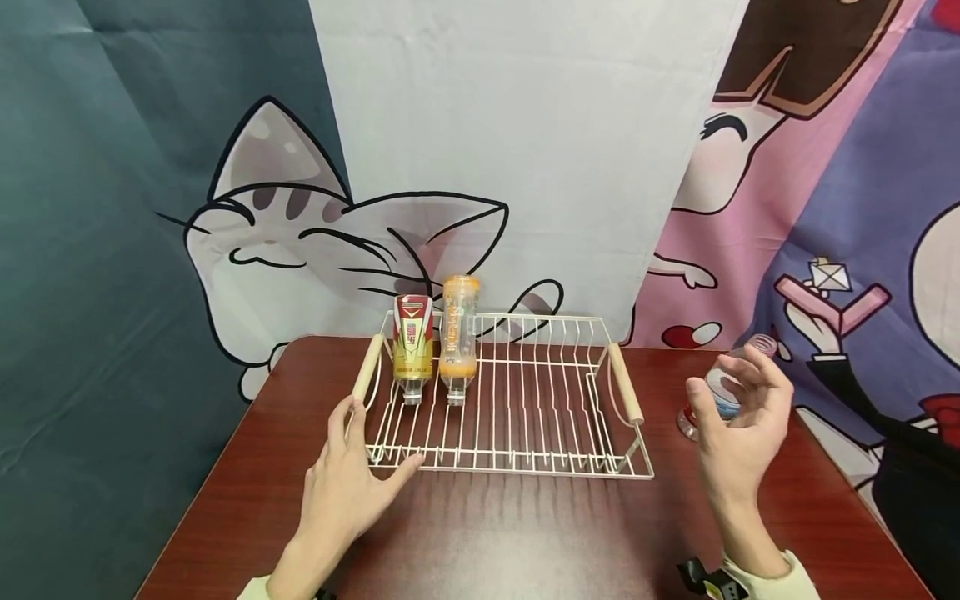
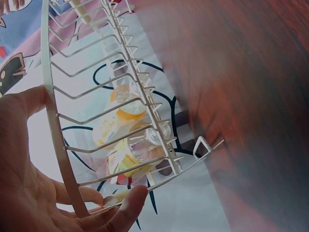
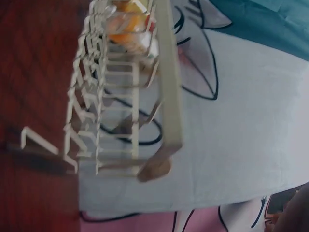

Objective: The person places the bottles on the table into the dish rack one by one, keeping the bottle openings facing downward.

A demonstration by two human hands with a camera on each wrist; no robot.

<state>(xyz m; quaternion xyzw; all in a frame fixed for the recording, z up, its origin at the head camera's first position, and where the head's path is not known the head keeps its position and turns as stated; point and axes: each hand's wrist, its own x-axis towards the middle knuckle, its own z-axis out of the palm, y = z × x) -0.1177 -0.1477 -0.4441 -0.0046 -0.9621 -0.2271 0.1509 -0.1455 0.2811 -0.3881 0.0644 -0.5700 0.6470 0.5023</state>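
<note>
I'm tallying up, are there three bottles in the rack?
No, the rack holds two, the yellow bottle and the orange one.

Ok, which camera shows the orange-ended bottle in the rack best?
The head view: the orange-ended bottle shows at full length, unobstructed. The left wrist view sees it through the wire rack; the right wrist view shows it blurred and partly hidden.
</note>
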